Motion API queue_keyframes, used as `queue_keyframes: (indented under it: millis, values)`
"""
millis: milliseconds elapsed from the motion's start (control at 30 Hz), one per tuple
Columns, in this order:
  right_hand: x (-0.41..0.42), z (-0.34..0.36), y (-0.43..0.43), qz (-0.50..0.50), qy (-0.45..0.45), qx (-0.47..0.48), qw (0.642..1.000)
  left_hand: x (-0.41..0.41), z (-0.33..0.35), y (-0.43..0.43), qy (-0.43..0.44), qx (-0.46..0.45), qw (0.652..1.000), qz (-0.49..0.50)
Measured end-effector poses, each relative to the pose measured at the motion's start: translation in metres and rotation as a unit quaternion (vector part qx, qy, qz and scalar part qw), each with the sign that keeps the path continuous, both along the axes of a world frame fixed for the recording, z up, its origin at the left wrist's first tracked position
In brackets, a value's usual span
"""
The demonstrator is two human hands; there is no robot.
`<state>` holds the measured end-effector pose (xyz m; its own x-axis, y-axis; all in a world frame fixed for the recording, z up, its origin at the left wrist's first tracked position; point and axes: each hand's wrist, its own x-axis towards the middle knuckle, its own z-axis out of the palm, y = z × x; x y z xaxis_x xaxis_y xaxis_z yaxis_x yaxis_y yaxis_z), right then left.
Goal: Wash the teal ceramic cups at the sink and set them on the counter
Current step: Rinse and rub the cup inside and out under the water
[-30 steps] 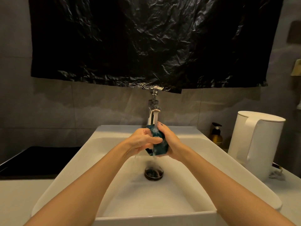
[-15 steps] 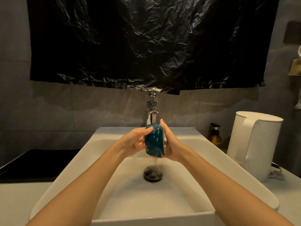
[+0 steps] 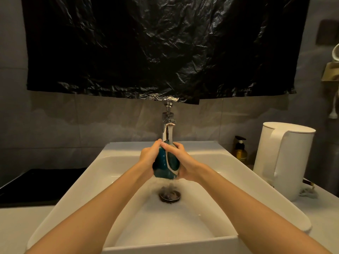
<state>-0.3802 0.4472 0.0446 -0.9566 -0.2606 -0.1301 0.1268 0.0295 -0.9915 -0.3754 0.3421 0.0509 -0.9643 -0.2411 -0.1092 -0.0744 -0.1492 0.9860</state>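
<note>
Centrally, over the white sink (image 3: 256, 184), the left hand (image 3: 148, 158) and right hand (image 3: 183, 163) both close their grip on a teal cup (image 3: 166, 165), tipped sideways under the running tap (image 3: 167, 132). Rinsing is underway; next, likely, comes lifting it onto the desk (image 3: 322, 213) at right, beside the white kettle (image 3: 286, 158).

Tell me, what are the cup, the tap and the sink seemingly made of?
Cup: seemingly glazed ceramic, with a glossy mottled teal surface. Tap: polished metal, probably chrome, with mirror-like reflections. Sink: white, smooth, likely ceramic or resin; the look leaves it open.
</note>
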Motion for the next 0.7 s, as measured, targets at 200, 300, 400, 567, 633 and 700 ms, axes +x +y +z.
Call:
queue_keyframes:
  millis: [200,300,400,567,633,700]
  values:
    - [-0.001,0.0,0.001,-0.028,-0.008,-0.065,0.997,0.0,0.0,0.003,0.003,-0.017,1.0,-0.022]
    - [-0.002,-0.001,-0.001,-0.007,0.017,-0.028,0.999,0.001,0.002,-0.002,0.004,-0.013,1.0,-0.014]
    - [-0.005,-0.002,-0.005,-0.019,0.04,0.011,0.999,0.0,0.004,-0.006,0.004,0.0,1.0,-0.009]
    - [-0.011,-0.003,-0.009,-0.063,-0.004,-0.044,0.997,0.003,0.001,0.0,0.016,-0.005,1.0,-0.02]
    - [-0.01,-0.001,-0.007,-0.064,-0.031,-0.041,0.997,0.005,0.002,0.002,0.011,0.001,1.0,-0.016]
    - [-0.011,0.0,-0.002,-0.047,-0.058,-0.023,0.997,0.005,0.001,0.002,0.003,0.002,1.0,-0.016]
